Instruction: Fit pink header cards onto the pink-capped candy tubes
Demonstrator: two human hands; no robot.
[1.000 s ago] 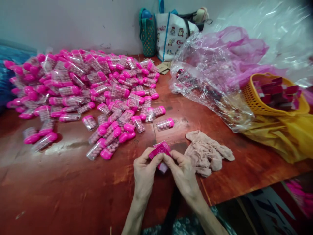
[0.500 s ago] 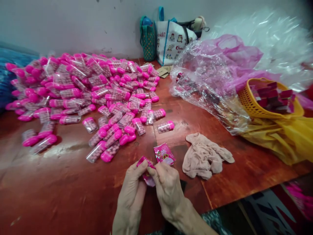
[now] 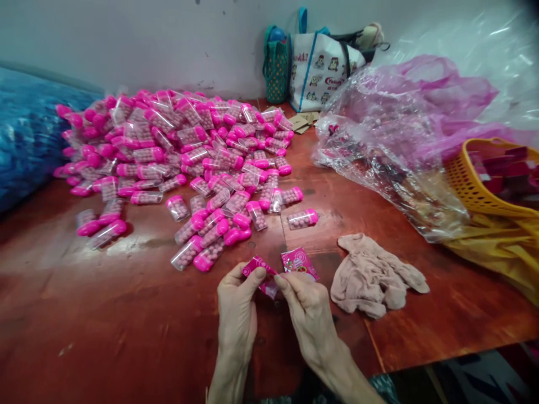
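Observation:
My left hand (image 3: 240,306) pinches a small pink printed label (image 3: 257,267) between thumb and fingers. The thumb and fingertips of my right hand (image 3: 309,308) are closed at the label's right edge, and its lower part looks clear and shiny. Just beyond my right fingers, a second pink printed label (image 3: 298,260) lies on the table, partly covered by that hand. Clear tubes with pink caps (image 3: 210,253), filled with small pinkish balls, lie past my left hand.
A large pile of the same tubes (image 3: 160,140) spreads across the wooden table (image 3: 147,331). Beige gloves (image 3: 374,275) lie right of my hands. Farther right are crumpled clear plastic (image 3: 391,168) and a yellow basket (image 3: 467,177) of dark pink pieces. Bags (image 3: 315,73) stand against the wall.
The view has turned left, so everything sits farther right in the picture. My fingers have shifted on the label; my hands are slightly farther apart, and more of its printed face shows.

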